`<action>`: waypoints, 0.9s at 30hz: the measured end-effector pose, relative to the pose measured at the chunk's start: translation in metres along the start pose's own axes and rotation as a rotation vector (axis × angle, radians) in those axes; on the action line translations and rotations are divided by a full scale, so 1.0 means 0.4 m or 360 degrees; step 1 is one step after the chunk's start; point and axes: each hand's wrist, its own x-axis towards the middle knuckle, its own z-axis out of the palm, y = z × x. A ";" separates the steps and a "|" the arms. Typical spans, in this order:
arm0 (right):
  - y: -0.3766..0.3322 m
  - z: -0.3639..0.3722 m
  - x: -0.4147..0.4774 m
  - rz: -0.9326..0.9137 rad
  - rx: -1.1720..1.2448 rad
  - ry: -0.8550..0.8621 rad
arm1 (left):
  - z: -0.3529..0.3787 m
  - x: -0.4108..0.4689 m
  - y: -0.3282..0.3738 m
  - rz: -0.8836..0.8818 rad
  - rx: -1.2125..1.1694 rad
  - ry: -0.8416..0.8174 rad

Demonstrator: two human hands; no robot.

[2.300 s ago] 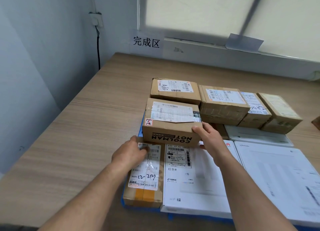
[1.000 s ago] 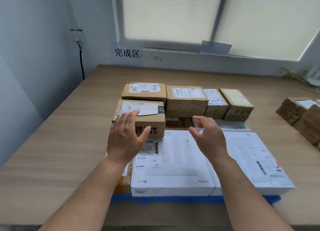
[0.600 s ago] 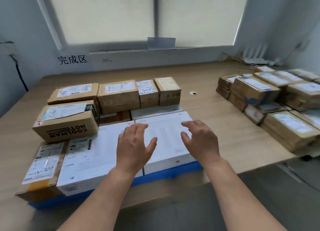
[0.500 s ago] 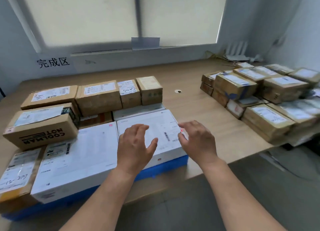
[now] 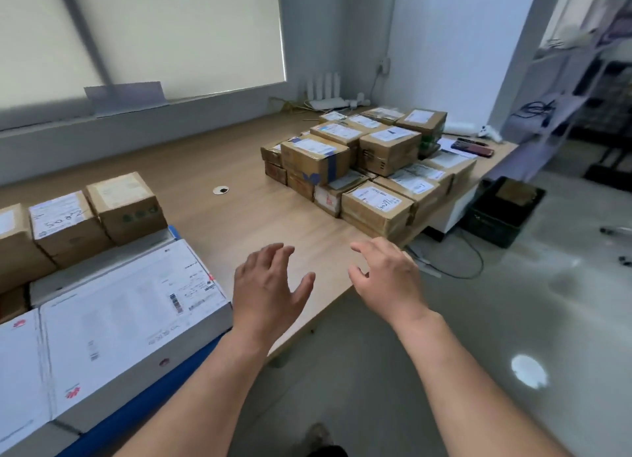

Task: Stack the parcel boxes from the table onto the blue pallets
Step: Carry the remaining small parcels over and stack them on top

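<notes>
Two spread, empty grips, left grip [image 5: 270, 285] and right grip [image 5: 386, 275], hover between loads. We should next reach the parcels [image 5: 386, 148] at one o'clock.

— Where do we see the parcel pile [image 5: 376, 169]?
— On the table [image 5: 239, 217], far right. At our left, flat boxes [image 5: 130, 309] lie on the pallet [image 5: 143, 402], small boxes [image 5: 126, 207] behind them.

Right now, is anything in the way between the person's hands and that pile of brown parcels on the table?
Nothing visible does. The left hand and right hand are open and empty, and only bare wooden tabletop lies between them and the pile of brown parcel boxes. The round cable hole sits flush, off to the left.
</notes>
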 end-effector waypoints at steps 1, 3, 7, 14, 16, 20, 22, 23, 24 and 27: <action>0.026 -0.010 0.005 0.0038 -0.0001 0.0031 | 0.016 0.018 0.024 0.0022 -0.0007 -0.0039; 0.079 -0.032 0.026 0.0114 -0.0024 0.0078 | 0.052 0.062 0.073 0.0086 -0.0020 -0.0095; 0.192 -0.073 0.091 0.0206 -0.0085 0.0186 | 0.138 0.162 0.174 0.0192 -0.0075 -0.0159; 0.383 -0.098 0.266 0.0277 -0.0208 0.0190 | 0.310 0.360 0.308 0.0212 -0.0152 -0.0242; 0.434 -0.103 0.333 0.0269 -0.0217 0.0110 | 0.349 0.429 0.338 0.0171 -0.0154 -0.0273; 0.530 -0.113 0.483 0.0217 -0.0257 0.0066 | 0.415 0.567 0.383 0.0068 -0.0149 -0.0258; 0.571 -0.115 0.562 0.0203 -0.0285 0.0024 | 0.448 0.634 0.399 0.0008 -0.0149 -0.0232; 0.591 -0.114 0.596 0.0193 -0.0296 0.0008 | 0.464 0.663 0.406 -0.0015 -0.0153 -0.0227; 0.610 -0.110 0.626 0.0181 -0.0304 0.0001 | 0.479 0.689 0.413 -0.0033 -0.0165 -0.0228; 0.662 -0.093 0.693 0.0169 -0.0301 -0.0015 | 0.521 0.750 0.433 -0.0086 -0.0199 -0.0235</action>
